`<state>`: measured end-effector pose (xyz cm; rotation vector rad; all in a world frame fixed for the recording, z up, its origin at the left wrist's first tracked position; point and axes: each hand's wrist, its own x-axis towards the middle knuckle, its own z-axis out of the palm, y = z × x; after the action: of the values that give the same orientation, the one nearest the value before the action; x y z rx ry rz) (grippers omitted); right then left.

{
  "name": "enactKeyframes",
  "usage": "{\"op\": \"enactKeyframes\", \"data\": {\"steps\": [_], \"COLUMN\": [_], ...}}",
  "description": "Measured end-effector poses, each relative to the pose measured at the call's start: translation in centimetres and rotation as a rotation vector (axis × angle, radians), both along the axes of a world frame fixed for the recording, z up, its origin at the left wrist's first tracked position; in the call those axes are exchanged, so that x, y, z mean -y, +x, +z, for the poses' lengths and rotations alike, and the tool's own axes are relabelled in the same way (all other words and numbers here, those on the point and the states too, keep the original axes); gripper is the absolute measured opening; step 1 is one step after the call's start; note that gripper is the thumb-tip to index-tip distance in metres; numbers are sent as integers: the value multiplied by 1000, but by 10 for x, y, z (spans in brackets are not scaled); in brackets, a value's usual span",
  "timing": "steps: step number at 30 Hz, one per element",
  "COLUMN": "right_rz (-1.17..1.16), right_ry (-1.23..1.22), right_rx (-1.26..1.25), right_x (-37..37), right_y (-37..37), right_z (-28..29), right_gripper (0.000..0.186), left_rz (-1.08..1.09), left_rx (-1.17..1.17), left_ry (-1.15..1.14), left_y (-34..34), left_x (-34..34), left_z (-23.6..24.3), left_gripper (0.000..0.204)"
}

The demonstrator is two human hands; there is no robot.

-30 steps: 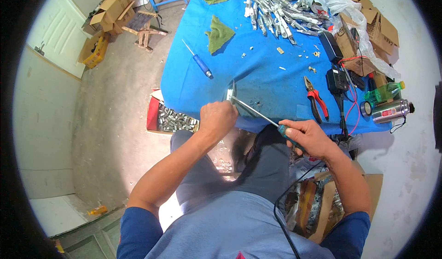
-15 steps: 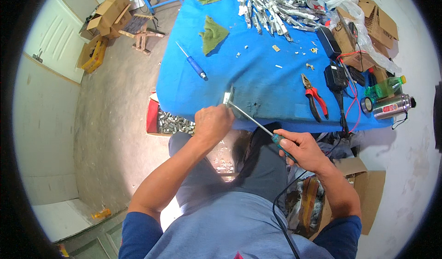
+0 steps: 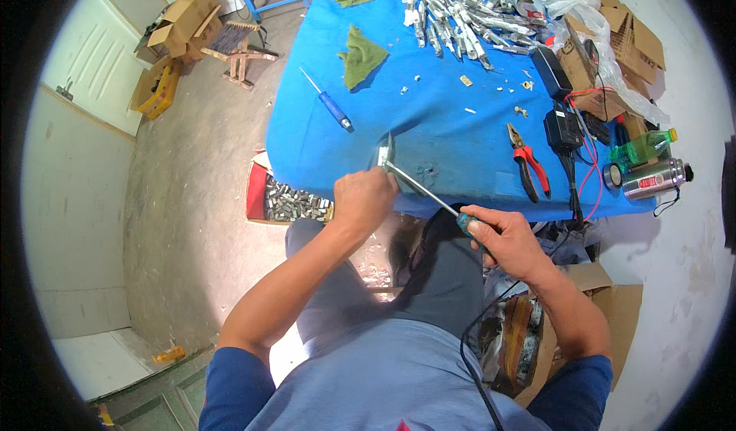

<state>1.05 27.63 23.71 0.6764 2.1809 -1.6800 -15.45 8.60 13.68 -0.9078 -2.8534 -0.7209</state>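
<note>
My left hand (image 3: pixel 364 197) is closed at the front edge of the blue-covered table, pressing on a narrow silver-and-white piece (image 3: pixel 383 153) that pokes out beyond its fingers. My right hand (image 3: pixel 498 239) grips the teal handle of a long screwdriver (image 3: pixel 433 196), whose tip rests against that piece. A second screwdriver (image 3: pixel 333 109), blue-handled, lies farther back on the cloth. Red-handled pliers (image 3: pixel 526 162) lie to the right, beside black adapters (image 3: pixel 562 132) with wires.
A pile of silver strips (image 3: pixel 464 21) and two green rags (image 3: pixel 360 59) occupy the table's back. Cardboard (image 3: pixel 636 44), a green bottle (image 3: pixel 635 151) and a steel flask (image 3: pixel 648 182) crowd its right. A carton of small metal pieces (image 3: pixel 295 201) sits below the left corner; a folding stool (image 3: pixel 238 55) stands beyond.
The view shifts slightly between frames. My hands, the screwdriver and the small piece keep nearly the same arrangement, with only small movements of my right hand on the handle.
</note>
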Motion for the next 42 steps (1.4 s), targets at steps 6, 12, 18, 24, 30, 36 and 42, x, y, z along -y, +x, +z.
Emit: {"op": "enactKeyframes", "data": {"steps": [6,12,18,24,30,36,42], "right_rz": [210,328,299,38,-54,-6,39], "right_ry": [631,987,857,22,-202,-182,-44], "right_rx": [-374,-369,-359,-43,20,-3,-84], "right_x": [4,19,14,3,2,1,7], "right_y": [0,-1,6,7,20,23,21], "right_z": [-12,-5,-18,-10,-12,-15,-21], "right_gripper": [32,33,33,36,43,45,44], "left_rz": [30,68,43,52,45,59,53], "left_rx": [16,2,1,-18,-24,-52,-71], "left_ry": [5,23,-3,12,14,19,55], "left_y": [0,-3,-1,8,9,14,14], "left_x": [-3,-5,-4,0,0,-1,-2], "left_z": [6,4,8,3,1,0,-2], "left_gripper": [33,33,33,36,36,34,33]}}
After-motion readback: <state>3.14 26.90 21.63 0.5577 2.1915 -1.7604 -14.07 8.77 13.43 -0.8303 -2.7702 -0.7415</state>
